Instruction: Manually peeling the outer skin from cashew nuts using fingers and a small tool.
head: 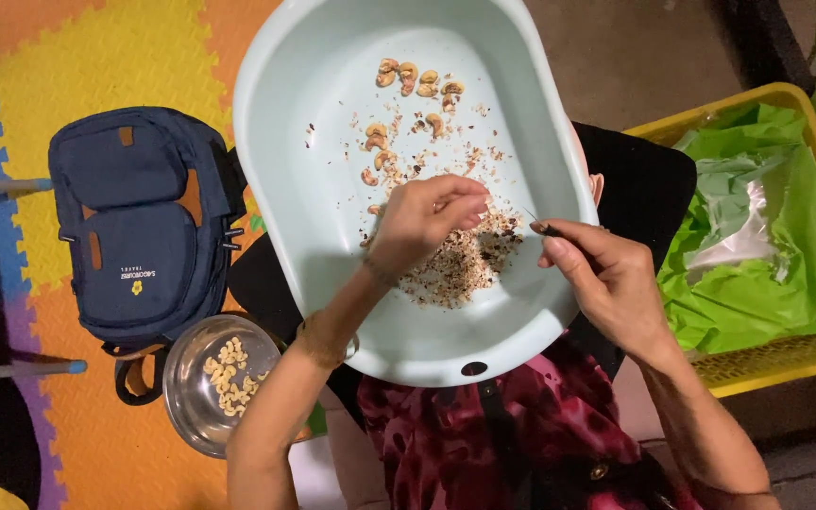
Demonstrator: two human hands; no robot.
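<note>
Mid-peeling over a pale basin [295,189], the left hand [422,222] pinches what seems a cashew [465,210] while the right hand [606,279] grips a thin pick [542,225], its tip needing to meet the skin.

unpeeled cashews [415,94] (brown-skinned); pale basin [304,170]

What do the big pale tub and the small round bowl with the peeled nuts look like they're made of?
The tub looks like moulded plastic: pale mint, smooth, with a dull sheen and a rounded rim. The small bowl looks like stainless steel: silvery, with mirror-like reflections on its inner wall. The nuts in it are pale.
</note>
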